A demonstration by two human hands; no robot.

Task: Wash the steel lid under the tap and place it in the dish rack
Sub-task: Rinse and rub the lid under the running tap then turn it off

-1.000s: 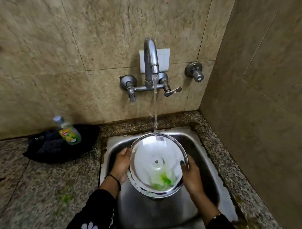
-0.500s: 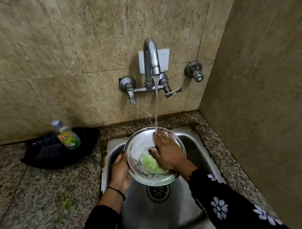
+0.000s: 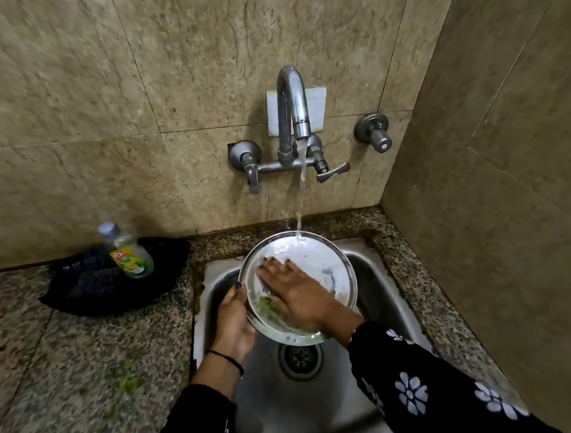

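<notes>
The round steel lid is held over the steel sink, hollow side up and tilted toward me. Water runs from the tap onto its far rim. My left hand grips the lid's left edge from below. My right hand lies flat inside the lid with fingers spread leftward, pressing on its inner face. A smear of green soap shows under the palm near the lower left. No dish rack is in view.
A dish-soap bottle stands on a black cloth on the granite counter left of the sink. The drain lies below the lid. Tiled walls close in behind and on the right.
One second ago both hands held the lid by its edges. My right hand then moved into the lid and has slid left across it; the green soap is more spread out.
</notes>
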